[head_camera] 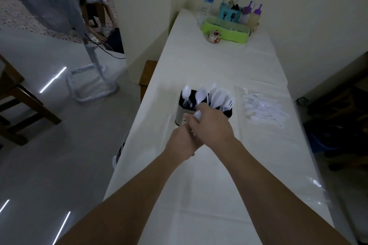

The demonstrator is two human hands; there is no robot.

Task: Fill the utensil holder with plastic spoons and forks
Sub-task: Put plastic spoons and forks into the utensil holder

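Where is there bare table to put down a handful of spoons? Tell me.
Bare cloth lies between the utensil holder and the green tray at the far end, and on the near side of both hands. It is crowded right of the holder, where the clear bag of cutlery lies, and in the far corner around the tray and water bottle.

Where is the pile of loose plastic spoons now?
In the head view, the pile of loose plastic spoons lies on the table, right of the utensil holder.

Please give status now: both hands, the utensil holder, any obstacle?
Right hand pinching a spoon at utensil holder. Left hand beneath, grip unclear. Holder partly filled. Nothing blocking.
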